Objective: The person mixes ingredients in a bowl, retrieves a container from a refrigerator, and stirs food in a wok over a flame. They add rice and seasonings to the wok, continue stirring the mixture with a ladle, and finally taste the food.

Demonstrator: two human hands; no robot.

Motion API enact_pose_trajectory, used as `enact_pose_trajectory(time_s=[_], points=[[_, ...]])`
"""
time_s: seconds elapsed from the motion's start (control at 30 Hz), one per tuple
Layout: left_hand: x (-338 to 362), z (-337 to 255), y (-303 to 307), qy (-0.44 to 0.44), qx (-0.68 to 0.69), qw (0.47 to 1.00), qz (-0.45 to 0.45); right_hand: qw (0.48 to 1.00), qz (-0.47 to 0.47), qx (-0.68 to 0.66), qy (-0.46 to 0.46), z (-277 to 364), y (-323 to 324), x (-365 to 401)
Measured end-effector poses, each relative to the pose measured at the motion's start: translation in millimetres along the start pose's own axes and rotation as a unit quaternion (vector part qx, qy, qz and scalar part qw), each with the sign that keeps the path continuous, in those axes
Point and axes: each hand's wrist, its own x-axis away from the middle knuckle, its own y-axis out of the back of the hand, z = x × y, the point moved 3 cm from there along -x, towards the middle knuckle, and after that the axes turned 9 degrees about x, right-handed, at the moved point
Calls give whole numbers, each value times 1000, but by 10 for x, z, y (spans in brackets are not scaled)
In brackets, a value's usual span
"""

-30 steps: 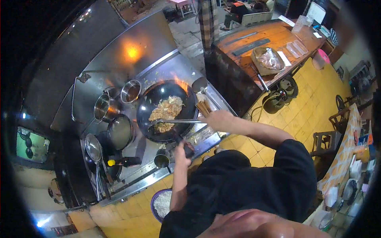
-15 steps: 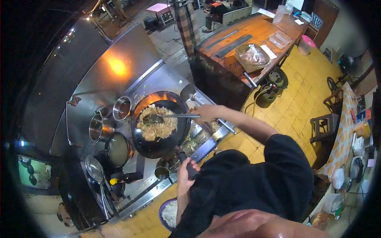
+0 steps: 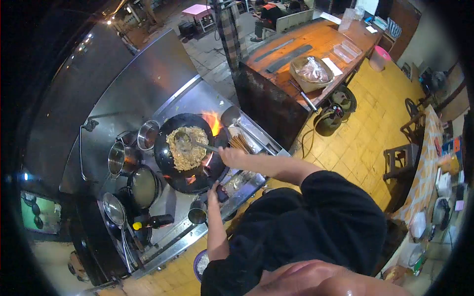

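My right hand is closed round the handle of a metal ladle. The ladle's bowl rests in chopped, light-brown food inside a dark wok. My left hand grips the wok's handle at its near side; some of the fingers are hard to see. The wok is tilted over the burner, and flames rise at its far right edge. A metal cup stands just left of my left hand.
Left of the wok are metal pots, a pan of pale liquid, a strainer and a dark bottle. Another utensil lies right of the wok. A bowl of white food is below the counter. Gas cylinders stand on the floor.
The wok has shifted left and tilted, with my left hand moving forward along with it. My right hand and ladle have moved slightly left and down. Flames now show at the wok's right side.
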Motion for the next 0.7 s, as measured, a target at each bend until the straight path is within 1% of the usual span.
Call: enact_pose_trajectory(time_s=[0.03, 0.07, 0.1, 0.13, 0.17, 0.2, 0.23, 0.3, 0.33, 0.4, 0.43, 0.47, 0.53, 0.57, 0.6, 0.67, 0.7], points=[[88, -14, -132, -14, 54, 998, 1, 962, 175, -210, 16, -27, 3, -86], [205, -35, -235, -26, 105, 994, -1, 849, 339, -404, 30, 5, 66, -115], [486, -126, -508, -23, 163, 986, -5, 810, 387, -441, 22, -283, 277, -166], [860, -233, -817, -28, 164, 986, -4, 819, 409, -399, 39, -686, 658, -279], [1270, -327, -1116, -23, 171, 984, 31, 826, 431, -357, 59, -1007, 1010, -345], [1529, -427, -1291, -19, 177, 982, 67, 849, 396, -340, 83, -1201, 1222, -348], [1656, -505, -1326, -26, 180, 981, 66, 868, 361, -323, 107, -1318, 1354, -335], [1779, -450, -1370, 97, 236, 965, 66, 872, 349, -318, 132, -1415, 1438, -274], [1624, -485, -1203, 44, 192, 979, 56, 870, 343, -319, 154, -1389, 1493, -192], [1117, -395, -718, -6, 157, 985, 74, 860, 346, -341, 157, -1403, 1548, -145], [957, -275, -580, -17, 156, 985, 75, 857, 357, -345, 142, -1402, 1601, -136], [1026, -160, -595, -17, 159, 984, 72, 854, 366, -347, 124, -1401, 1627, -135], [1276, 26, -864, -50, 124, 991, -23, 861, 347, -355, 111, -1257, 1431, 14], [1584, 32, -1114, -33, 114, 993, 17, 881, 317, -339, 92, -1182, 1370, 70], [1657, 132, -1154, 70, 184, 980, 23, 900, 284, -323, 71, -1143, 1350, 85], [1744, -28, -1276, 73, 95, 993, 19, 899, 282, -325, 77, -1136, 1303, 86], [1628, -172, -1235, 30, 117, 992, 26, 892, 287, -341, 78, -1094, 1204, 143]])
